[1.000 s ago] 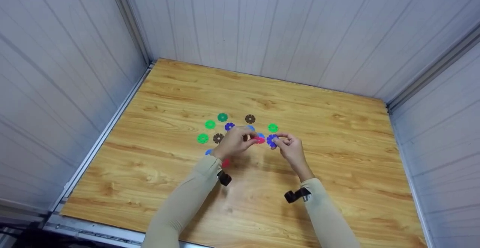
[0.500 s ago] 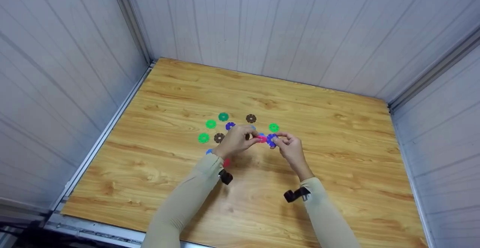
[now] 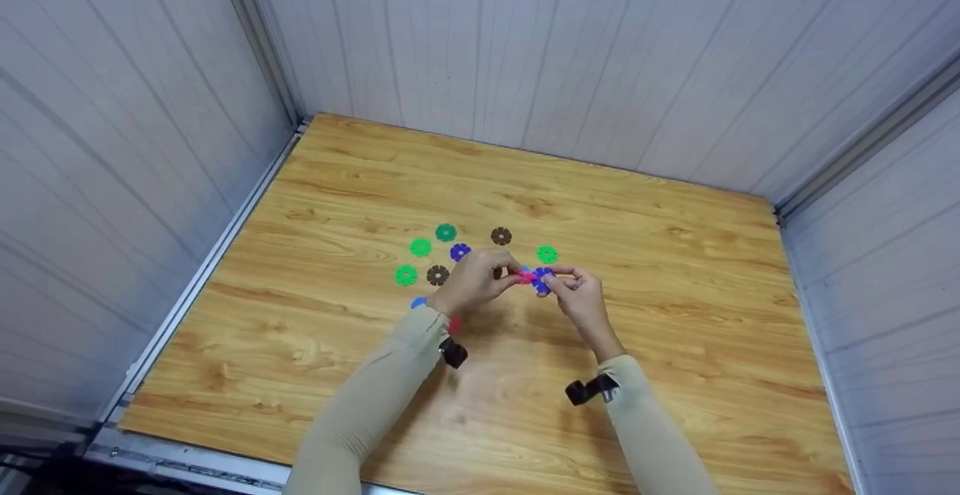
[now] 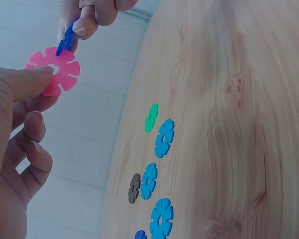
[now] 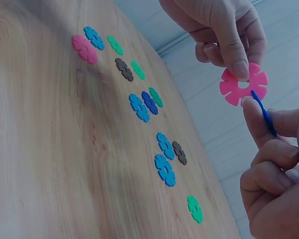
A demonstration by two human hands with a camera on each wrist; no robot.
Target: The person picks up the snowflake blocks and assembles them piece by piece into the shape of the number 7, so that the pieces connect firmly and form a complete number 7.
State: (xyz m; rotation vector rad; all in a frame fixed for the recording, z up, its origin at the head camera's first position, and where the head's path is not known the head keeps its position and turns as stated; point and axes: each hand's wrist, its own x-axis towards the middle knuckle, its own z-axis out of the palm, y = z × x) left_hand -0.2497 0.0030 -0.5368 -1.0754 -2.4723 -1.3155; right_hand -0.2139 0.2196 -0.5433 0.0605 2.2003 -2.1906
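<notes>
Between thumb and fingers, my left hand [image 3: 477,282] pinches a pink notched disc [image 4: 66,72] with a round hole in its middle. My right hand [image 3: 583,301] pinches a dark blue notched disc [image 3: 541,280] by its edge. Both discs are held above the table. In the left wrist view the blue disc stands across the pink one, its edge at a notch in the pink rim. The right wrist view shows the same contact, with the blue disc [image 5: 265,115] seen edge-on. How deep the notches engage, I cannot tell.
On the wood-grain table [image 3: 675,315] lie several loose notched discs: green [image 3: 406,275], brown [image 3: 501,236], dark blue [image 3: 460,252], light blue [image 5: 139,108] and a pink one [image 5: 84,49]. They lie mostly left of and beyond the hands. Pale panel walls [image 3: 525,52] enclose the table.
The left hand has brought the pink disc slightly right, to the blue disc; the gap between them has closed. The right hand has hardly moved, and both grips stay the same.
</notes>
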